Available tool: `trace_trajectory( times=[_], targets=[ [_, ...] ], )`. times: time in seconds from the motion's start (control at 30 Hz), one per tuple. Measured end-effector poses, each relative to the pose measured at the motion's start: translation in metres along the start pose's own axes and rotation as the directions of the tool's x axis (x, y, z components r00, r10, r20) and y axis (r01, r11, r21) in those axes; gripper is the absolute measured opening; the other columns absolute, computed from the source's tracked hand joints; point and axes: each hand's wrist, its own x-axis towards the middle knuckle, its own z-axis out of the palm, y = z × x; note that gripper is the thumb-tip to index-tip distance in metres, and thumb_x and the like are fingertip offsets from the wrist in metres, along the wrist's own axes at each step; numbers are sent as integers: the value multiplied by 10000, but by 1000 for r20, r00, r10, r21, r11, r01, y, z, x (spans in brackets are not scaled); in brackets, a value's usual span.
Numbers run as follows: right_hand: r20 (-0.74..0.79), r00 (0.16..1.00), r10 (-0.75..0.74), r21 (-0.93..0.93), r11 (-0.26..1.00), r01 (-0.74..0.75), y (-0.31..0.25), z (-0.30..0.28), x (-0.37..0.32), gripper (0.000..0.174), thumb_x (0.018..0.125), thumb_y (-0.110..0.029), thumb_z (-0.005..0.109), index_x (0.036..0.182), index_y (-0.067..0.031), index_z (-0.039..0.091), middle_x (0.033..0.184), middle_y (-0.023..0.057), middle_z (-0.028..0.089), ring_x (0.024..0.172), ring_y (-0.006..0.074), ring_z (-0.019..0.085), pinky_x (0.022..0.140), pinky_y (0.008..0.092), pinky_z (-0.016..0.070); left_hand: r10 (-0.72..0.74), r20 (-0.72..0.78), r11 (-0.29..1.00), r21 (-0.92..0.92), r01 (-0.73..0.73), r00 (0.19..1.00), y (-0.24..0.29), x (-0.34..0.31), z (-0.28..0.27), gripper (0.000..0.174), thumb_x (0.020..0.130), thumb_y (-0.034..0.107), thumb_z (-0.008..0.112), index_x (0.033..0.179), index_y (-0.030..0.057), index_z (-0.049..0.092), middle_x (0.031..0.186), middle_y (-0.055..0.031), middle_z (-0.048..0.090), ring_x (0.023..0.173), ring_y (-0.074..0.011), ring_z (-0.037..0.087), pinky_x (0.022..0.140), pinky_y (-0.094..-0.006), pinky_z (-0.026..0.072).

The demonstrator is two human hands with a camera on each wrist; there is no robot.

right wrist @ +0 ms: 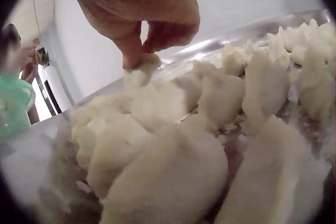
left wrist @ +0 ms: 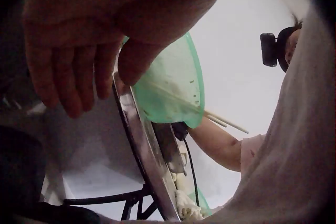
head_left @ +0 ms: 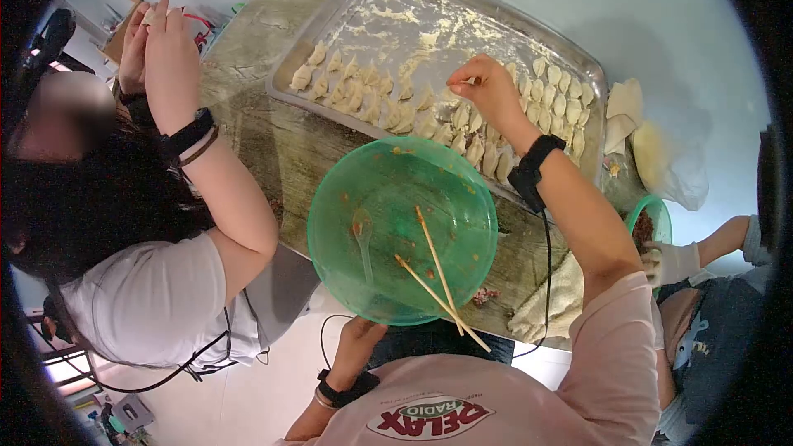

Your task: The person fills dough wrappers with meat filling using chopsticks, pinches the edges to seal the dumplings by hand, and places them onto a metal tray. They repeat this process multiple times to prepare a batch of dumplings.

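My right hand (head_left: 489,92) is over the metal tray (head_left: 504,7), thumb and fingertips pinching a pale dumpling (right wrist: 140,73) among the others. Rows of shaped dumplings (right wrist: 168,176) fill the near side of this tray, and its far side is dusted with flour. By the table edge, my left hand (head_left: 360,343) hangs just below the near rim of a green bowl (head_left: 458,177); its fingers (left wrist: 60,77) are loosely extended and hold nothing. Inside the bowl are a clear spoon (head_left: 364,244) and two chopsticks (head_left: 433,252) whose ends stick out over the rim.
On the left, a person raises both hands (head_left: 169,41) around a small white piece. A gloved hand (head_left: 671,263) at right reaches to a smaller green bowl (head_left: 657,213) of dark filling. A cloth (head_left: 549,301) lies by the table's front edge; a plastic bag (head_left: 686,169) is behind.
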Motion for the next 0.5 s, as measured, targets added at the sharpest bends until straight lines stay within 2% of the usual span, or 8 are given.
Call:
trace_trajectory(
  times=[0.17,0.23,0.3,0.47,0.5],
  targets=[
    [90,994,63,-75,996,-56,-10,6,5,46,720,-40,679,762,-59,682,805,86,579,756,251,578,647,342,454,24,-13,1000,0,-24,1000,1,2,-1,297,885,96,529,1151,-38,532,1023,-47,610,919,-98,532,823,-244,418],
    [142,990,11,-225,974,21,1,10,7,31,727,-26,664,745,-50,673,804,105,561,768,282,580,665,363,459,43,-14,999,26,-43,999,1,2,-3,295,882,92,528,1148,-37,534,1017,-45,611,908,-99,532,815,-246,421],
    [144,989,-19,-200,979,48,10,13,8,33,726,-18,659,741,-46,669,800,115,553,770,294,578,671,374,462,-27,-27,999,34,28,999,1,3,-4,289,877,88,522,1139,-35,539,1003,-46,612,883,-102,530,793,-251,427],
    [157,987,-36,-193,979,67,10,12,6,61,717,16,642,740,-37,661,814,134,562,774,302,585,673,377,473,14,-8,997,69,-13,1000,-3,5,-5,282,877,87,517,1131,-33,541,997,-45,612,869,-109,533,783,-253,428],
    [195,980,-38,-131,989,64,8,12,5,71,710,28,636,742,-31,658,823,134,572,775,298,592,672,372,478,38,8,995,90,-39,999,-4,5,-5,280,879,86,517,1129,-35,542,1003,-45,613,878,-111,538,792,-252,427]
  ],
)
